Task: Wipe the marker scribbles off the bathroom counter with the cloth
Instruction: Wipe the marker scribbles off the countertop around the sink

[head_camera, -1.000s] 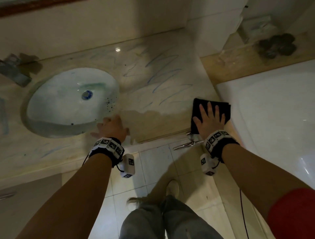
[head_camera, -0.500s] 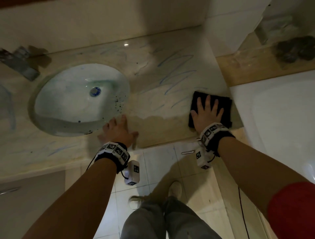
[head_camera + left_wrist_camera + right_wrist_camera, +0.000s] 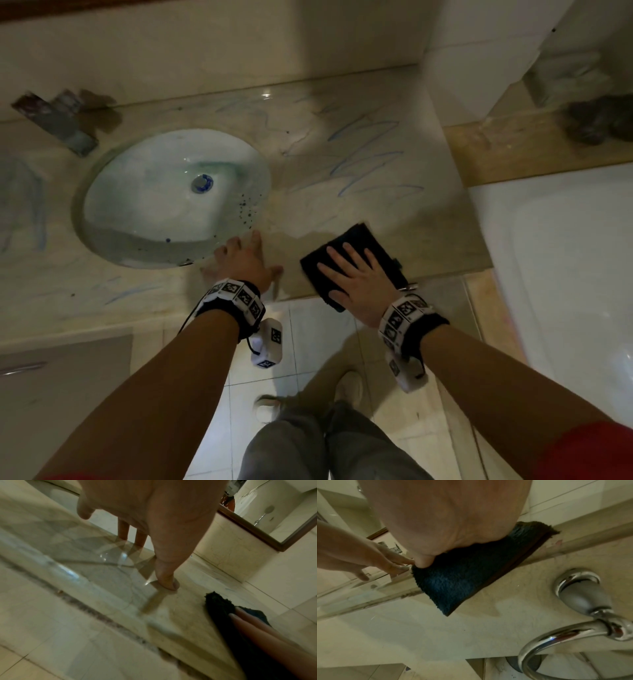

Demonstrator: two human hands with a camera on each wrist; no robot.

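Flat on the marble surface (image 3: 301, 113), the right hand (image 3: 356, 277) presses a dark folded cloth (image 3: 370, 240) against the front edge, its fingers (image 3: 349, 251) straight and spread across the fabric; in the right wrist view one corner of the cloth (image 3: 453, 588) hangs over the edge. Just beside it, the left hand (image 3: 245, 260) rests open on the surface near the rim of the oval sink (image 3: 171, 198), fingers straight and slightly apart; the left wrist view shows the thumb tip (image 3: 169, 584) touching the stone. Blue marker scribbles (image 3: 370, 161) zigzag over the surface behind the cloth and apart from it, fainter blue lines (image 3: 24, 202) mark the far left side, and dark specks dot the right slope of the sink. A wet-looking darker patch (image 3: 294, 270) lies along the front edge between the two hands. A metal faucet (image 3: 58, 120) sits at the back left of the sink. Below the edge, the right wrist view shows a chrome towel ring (image 3: 565, 635) mounted on the cabinet front. A white bathtub (image 3: 565, 274) stands to the right.
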